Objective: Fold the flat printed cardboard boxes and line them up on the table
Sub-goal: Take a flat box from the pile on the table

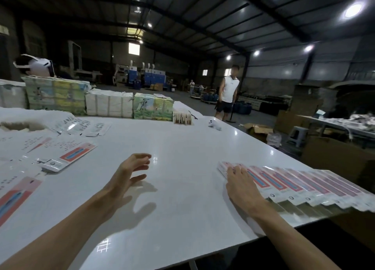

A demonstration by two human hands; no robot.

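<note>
I have my right hand (242,183) flat, fingers spread, on the row of folded pink-printed cardboard boxes (300,183); left of it, my empty left hand (129,171) hovers loosely open, flat printed blanks (67,158) remaining unfolded on the white surface (182,188)

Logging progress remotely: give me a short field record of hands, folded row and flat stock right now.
left hand: open, empty, above the table
right hand: flat on the near end of the folded boxes
folded boxes: overlapping row along the right edge
flat boxes: spread at left, unfolded
</note>
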